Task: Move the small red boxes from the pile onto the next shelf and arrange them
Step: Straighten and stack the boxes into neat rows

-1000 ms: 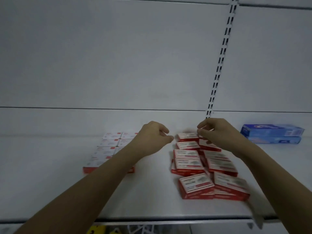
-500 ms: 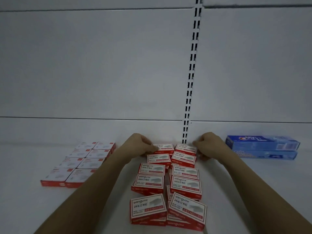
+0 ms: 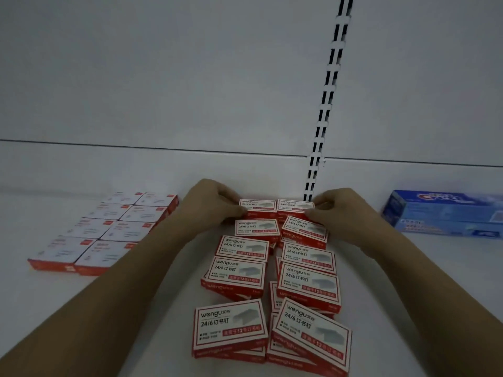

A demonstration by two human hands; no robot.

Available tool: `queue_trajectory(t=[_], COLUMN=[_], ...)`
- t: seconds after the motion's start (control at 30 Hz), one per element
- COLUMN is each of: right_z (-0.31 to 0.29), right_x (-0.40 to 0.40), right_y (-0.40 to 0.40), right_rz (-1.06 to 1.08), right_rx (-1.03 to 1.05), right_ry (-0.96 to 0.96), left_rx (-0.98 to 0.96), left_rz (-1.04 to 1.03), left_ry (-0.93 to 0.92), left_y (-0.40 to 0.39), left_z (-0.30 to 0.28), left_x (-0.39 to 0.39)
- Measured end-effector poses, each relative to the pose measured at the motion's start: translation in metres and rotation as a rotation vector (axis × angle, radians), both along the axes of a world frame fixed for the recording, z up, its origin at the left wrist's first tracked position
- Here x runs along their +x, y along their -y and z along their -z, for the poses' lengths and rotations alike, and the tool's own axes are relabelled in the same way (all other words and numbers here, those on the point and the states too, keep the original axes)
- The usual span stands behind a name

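Note:
A loose pile of several small red and white staple boxes (image 3: 236, 273) runs in two rough columns down the middle of the white shelf (image 3: 163, 308). My left hand (image 3: 211, 202) grips the far left box (image 3: 257, 207) at the back of the pile. My right hand (image 3: 340, 208) grips the far right box (image 3: 295, 206) beside it. Both boxes still lie on the pile. To the left, several red boxes (image 3: 109, 232) lie flat in a neat two-column block.
Stacked blue boxes (image 3: 446, 213) lie at the right on the same shelf. A slotted upright (image 3: 325, 104) runs up the white back panel behind the pile. Bare shelf shows between the pile and the neat block.
My view has come closer and shifted over the pile. Both hands dropped from above the pile onto its two rearmost boxes and closed on them.

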State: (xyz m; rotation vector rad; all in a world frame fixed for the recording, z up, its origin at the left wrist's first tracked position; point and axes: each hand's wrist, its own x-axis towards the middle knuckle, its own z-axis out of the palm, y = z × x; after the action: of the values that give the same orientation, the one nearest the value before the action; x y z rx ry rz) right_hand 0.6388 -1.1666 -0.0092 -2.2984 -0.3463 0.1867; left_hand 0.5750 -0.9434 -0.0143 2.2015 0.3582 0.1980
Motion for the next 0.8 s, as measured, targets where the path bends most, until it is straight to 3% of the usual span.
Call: queue_trajectory(t=[0.13,0.3,0.43,0.6,0.8], right_z=[0.003,0.005,0.003,0.001,-0.002], right_x=[-0.004,-0.003,0.0,-0.002,-0.004], right_y=[-0.008,-0.009,-0.008,-0.006,-0.006], right_rz=[-0.021,-0.04,0.001,-0.023,-0.01], right_rx=[0.164,0.196,0.315,0.315,0.332], right_ry=[-0.051,-0.071,-0.208,-0.265,-0.28], left_rx=[0.054,0.075,0.125,0.276,0.288], left_rz=[-0.042,-0.023,0.003,0.005,-0.005], left_ry=[0.026,0.006,-0.003,0.046,0.07], left_y=[-0.015,-0.021,-0.022,-0.014,-0.011], left_z=[0.0,0.001,0.003,0.007,0.005], left_x=[-0.004,-0.004,-0.004,-0.003,-0.003])
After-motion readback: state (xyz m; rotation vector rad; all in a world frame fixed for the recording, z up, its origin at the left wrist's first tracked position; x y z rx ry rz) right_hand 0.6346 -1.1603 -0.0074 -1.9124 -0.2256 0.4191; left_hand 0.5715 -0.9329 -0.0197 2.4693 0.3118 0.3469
